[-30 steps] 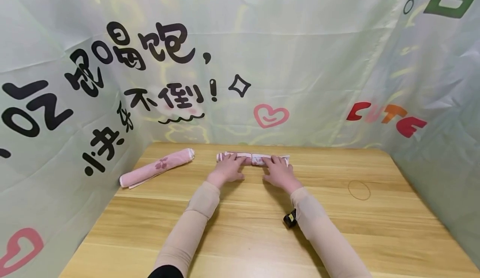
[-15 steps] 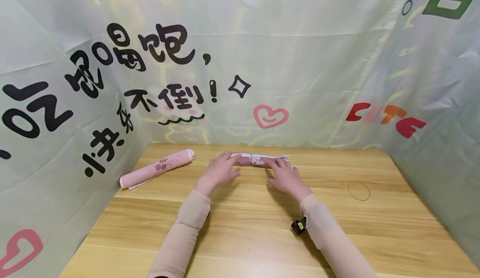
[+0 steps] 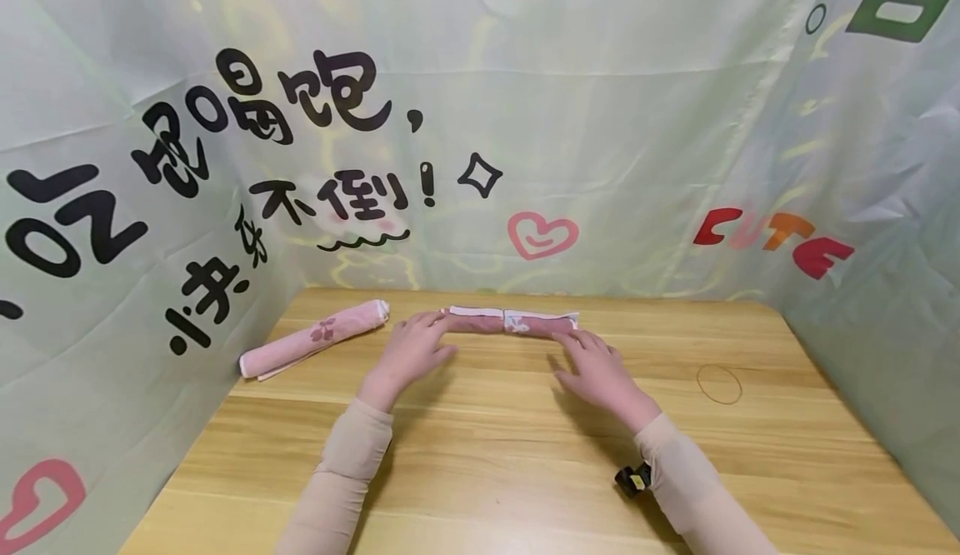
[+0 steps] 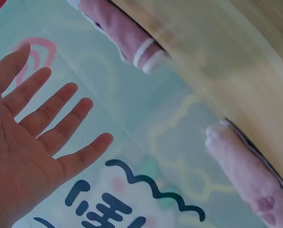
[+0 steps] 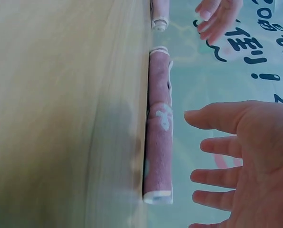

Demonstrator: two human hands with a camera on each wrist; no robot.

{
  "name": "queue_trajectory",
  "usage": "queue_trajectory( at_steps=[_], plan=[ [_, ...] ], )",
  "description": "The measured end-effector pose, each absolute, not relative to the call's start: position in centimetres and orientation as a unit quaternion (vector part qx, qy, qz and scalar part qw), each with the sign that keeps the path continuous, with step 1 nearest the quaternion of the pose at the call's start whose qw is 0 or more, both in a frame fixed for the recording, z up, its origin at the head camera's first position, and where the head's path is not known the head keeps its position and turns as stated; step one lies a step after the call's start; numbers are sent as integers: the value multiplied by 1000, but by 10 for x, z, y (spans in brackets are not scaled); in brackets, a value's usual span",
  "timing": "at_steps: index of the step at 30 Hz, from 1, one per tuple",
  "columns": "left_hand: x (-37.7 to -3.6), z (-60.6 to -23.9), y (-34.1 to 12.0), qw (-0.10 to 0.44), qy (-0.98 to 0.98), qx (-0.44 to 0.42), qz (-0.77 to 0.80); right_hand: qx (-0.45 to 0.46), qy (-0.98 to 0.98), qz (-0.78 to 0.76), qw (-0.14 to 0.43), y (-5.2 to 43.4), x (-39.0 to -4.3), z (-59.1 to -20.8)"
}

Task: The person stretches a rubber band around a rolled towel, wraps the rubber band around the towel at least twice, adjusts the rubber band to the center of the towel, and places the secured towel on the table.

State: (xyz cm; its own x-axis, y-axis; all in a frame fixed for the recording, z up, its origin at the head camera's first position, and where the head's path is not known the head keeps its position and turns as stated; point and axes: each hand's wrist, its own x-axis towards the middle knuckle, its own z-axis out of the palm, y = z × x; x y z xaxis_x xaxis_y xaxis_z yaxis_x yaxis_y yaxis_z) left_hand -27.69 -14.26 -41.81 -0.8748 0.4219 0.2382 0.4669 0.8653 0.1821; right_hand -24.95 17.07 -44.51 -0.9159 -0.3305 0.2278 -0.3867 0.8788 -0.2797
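A dark pink rolled towel [image 3: 480, 322] with white edging lies across the back of the table, drawn in at its middle by a thin dark band. My left hand [image 3: 408, 351] is near its left end, and in the left wrist view the fingers [image 4: 61, 109] are spread with nothing in them. At the towel's right end is my right hand [image 3: 600, 376]. Seen from the right wrist, its fingers [image 5: 217, 178] are extended, and the palm holds nothing. A lighter pink rolled towel [image 3: 315, 338] with a flower print lies slantwise at the back left.
A thin brown rubber band [image 3: 718, 383] lies as a loop on the right of the wooden table [image 3: 480, 472]. Printed fabric [image 3: 637, 147] walls in the back and both sides. A small black device [image 3: 632, 480] sits at the right wrist.
Both hands have slid apart from the towel's middle outward past its ends and drawn back toward the person, uncovering the dark pink roll. The towels and the loose rubber band have stayed put.
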Motion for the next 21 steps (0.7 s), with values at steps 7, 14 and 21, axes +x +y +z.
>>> queue_trajectory(
  at_steps=[7,14,21],
  plan=[
    [-272,-416,-159,154,-952,-240,-111,200,-957,180,112,186,-240,-440],
    [-277,-423,-175,209,-935,-262,-113,214,-935,265,98,207,-240,-440],
    [-282,-423,-191,237,-929,-257,-122,199,-925,307,102,227,-245,-437]
  ],
)
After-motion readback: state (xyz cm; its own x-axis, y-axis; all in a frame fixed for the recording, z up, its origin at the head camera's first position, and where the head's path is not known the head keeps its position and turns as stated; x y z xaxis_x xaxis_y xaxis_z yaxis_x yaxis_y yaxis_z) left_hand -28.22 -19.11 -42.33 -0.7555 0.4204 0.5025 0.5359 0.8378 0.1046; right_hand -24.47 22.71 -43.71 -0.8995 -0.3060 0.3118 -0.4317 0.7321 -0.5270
